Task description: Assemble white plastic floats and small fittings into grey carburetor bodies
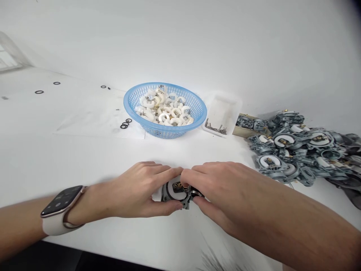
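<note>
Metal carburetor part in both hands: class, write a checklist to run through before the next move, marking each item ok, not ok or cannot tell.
1. Metal part gripped by left hand and right hand: ok.
2. White float seated in part: cannot tell, fingers cover it.
3. Blue basket stocked with white floats: ok.
4. Clear tray holds pins: ok.
5. Pile of metal bodies clear of hands: ok.

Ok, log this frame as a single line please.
left hand: grips metal part | right hand: pinches same part | behind: blue basket of white rings, clear tray, heap of metal parts
</note>
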A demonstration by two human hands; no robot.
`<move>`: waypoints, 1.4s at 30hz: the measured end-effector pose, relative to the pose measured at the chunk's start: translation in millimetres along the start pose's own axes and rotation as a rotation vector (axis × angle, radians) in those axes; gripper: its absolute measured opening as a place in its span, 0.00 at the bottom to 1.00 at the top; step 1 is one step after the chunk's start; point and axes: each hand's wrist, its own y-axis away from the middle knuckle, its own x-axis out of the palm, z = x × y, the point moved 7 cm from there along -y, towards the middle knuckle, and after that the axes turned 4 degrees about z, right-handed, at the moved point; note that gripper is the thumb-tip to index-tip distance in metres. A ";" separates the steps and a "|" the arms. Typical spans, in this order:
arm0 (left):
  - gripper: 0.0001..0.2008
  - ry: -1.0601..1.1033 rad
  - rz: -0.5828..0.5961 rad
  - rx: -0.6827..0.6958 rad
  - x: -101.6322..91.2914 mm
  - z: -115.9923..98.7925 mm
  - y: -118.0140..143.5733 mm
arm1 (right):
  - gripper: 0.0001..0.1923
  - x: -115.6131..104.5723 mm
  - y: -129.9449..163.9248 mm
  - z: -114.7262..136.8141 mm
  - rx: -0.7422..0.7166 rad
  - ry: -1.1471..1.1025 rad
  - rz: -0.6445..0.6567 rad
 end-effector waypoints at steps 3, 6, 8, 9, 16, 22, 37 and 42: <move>0.11 0.003 -0.003 0.007 -0.1 0.0 0.0 | 0.16 0.0 -1.4 -0.6 0.002 0.003 0.001; 0.11 0.002 -0.006 0.007 -0.5 0.0 -0.1 | 0.17 -0.6 -2.2 -1.5 0.007 0.011 -0.005; 0.12 0.004 -0.003 0.007 -0.6 -0.4 -0.2 | 0.16 -1.0 -2.4 -1.7 0.007 0.014 -0.008; 0.12 0.006 0.001 0.008 -0.5 -0.6 -0.4 | 0.16 -1.2 -2.4 -1.8 0.005 0.014 -0.007; 0.13 -0.016 -0.001 0.013 -0.3 0.1 -1.5 | 0.16 -1.2 -4.5 -1.8 0.016 0.008 -0.014; 0.15 -0.022 0.013 0.013 0.9 0.2 -0.9 | 0.14 -2.1 -2.0 -6.7 0.001 0.038 -0.026; 0.22 -0.066 0.042 0.007 2.5 0.3 -0.4 | 0.11 -10.8 -11.2 -15.8 0.079 0.101 -0.033; 0.24 -0.060 0.052 -0.004 3.5 0.9 0.2 | 0.11 -9.8 -9.8 -16.8 0.092 0.106 -0.023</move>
